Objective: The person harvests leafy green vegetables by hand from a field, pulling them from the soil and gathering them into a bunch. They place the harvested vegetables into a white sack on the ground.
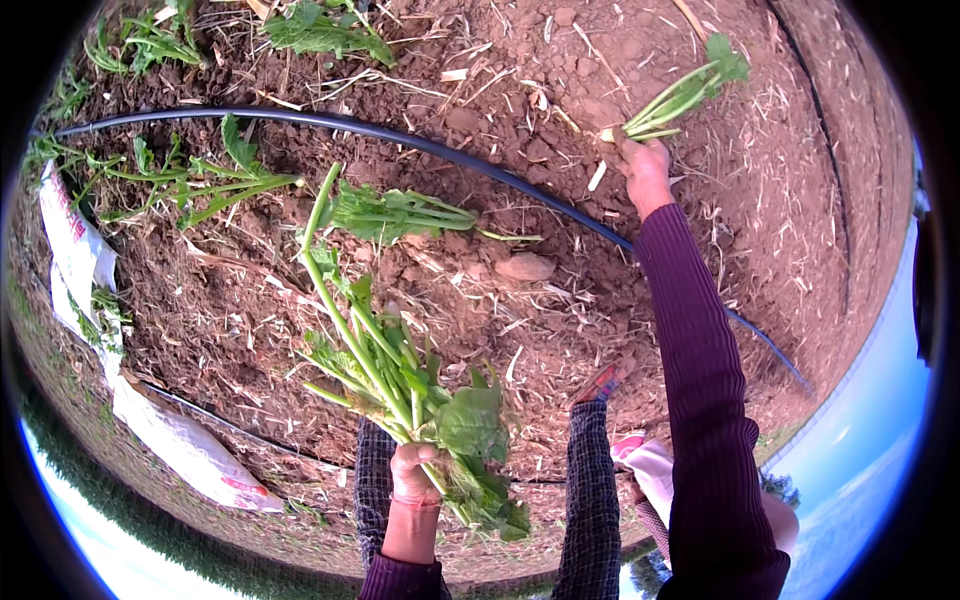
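Observation:
A bunch of long-stemmed leafy greens (390, 375) is gripped in my left hand (414, 474), its stalks fanning up and its broad leaves hanging to the right. Out at the upper right, my right hand (645, 169) has its fingers around the base of a small leafy plant (675, 97), low over the soil; whether its root is still in the ground I cannot tell. Between the hands, another cut bundle of greens (405, 214) lies on the brown soil. Farther left, a loose leafy plant (240, 180) rests on the ground.
A black irrigation hose (420, 142) curves across the soil, with a thinner line (825, 142) at the right. White woven sacks (187, 442) lie at the left. More greens (322, 30) are at the top. Another person's pale clothing (652, 472) shows beside my right arm. Dry straw litters the ground.

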The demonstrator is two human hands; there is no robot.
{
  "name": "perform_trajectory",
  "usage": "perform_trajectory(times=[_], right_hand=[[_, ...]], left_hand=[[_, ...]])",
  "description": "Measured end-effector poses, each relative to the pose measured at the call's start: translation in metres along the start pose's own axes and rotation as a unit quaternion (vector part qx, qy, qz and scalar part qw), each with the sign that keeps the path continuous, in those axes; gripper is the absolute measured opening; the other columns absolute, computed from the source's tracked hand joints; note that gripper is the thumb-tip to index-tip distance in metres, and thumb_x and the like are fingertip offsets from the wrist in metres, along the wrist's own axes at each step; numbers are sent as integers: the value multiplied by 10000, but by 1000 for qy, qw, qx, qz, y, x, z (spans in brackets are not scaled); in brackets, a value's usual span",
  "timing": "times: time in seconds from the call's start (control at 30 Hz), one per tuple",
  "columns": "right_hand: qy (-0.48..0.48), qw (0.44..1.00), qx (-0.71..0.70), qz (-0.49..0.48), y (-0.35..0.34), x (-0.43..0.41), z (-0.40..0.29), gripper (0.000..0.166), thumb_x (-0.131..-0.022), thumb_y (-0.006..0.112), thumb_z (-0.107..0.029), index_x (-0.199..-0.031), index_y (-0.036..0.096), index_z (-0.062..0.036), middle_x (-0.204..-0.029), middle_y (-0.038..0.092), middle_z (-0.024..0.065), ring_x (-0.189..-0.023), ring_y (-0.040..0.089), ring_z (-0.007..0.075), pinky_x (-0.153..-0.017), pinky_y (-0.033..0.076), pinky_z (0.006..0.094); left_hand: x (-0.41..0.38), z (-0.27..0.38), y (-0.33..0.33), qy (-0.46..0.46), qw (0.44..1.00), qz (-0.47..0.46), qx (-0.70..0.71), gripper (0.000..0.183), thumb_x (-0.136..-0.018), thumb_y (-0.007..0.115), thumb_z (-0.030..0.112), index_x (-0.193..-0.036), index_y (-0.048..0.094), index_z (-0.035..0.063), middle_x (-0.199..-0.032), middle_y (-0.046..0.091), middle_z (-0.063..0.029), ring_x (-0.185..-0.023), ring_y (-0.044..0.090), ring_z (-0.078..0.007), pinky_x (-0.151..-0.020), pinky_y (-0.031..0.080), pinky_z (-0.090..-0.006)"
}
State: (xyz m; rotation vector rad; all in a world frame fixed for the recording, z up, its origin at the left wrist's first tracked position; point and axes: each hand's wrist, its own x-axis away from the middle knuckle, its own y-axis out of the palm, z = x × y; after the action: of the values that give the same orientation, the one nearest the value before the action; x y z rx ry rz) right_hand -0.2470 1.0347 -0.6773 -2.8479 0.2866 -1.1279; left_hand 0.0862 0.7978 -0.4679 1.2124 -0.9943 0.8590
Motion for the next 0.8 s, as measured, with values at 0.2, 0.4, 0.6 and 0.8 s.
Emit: perform_trajectory(times=[0.2,0.4,0.6,0.8], right_hand=[[-15,987,-150,-55,38,8,-79,306,-790,512,45,-1080,480,-48,-1030,576,95,-1022,515,224,-907,370,392],[-135,977,-62,-155,-2,-9,-104,214,-805,558,2,-1013,507,12,-954,586,109,-857,577,195,-779,475,342],[29,994,-62,-84,-27,20,-7,184,-846,526,-32,-1029,507,-13,-948,595,100,-862,597,220,-766,487,358],[58,989,-122,-65,42,3,-28,229,-791,502,3,-1013,508,-54,-956,592,57,-905,550,205,-842,373,445]], left_hand=[[2,2,2,-11,1000,9,11,625,-561,603,38,-1165,446,-10,-1010,568,-132,-867,588,-260,-775,506,-356],[0,2,12,-16,1000,11,2,661,-565,624,56,-1187,416,-24,-1005,569,-138,-875,587,-269,-787,503,-367],[-1,2,3,-22,1000,0,3,652,-584,649,50,-1186,414,-30,-1016,563,-125,-890,575,-241,-800,481,-343],[-2,3,5,-18,999,26,-9,640,-573,639,43,-1175,431,-21,-1020,564,-116,-901,572,-253,-833,472,-352]])
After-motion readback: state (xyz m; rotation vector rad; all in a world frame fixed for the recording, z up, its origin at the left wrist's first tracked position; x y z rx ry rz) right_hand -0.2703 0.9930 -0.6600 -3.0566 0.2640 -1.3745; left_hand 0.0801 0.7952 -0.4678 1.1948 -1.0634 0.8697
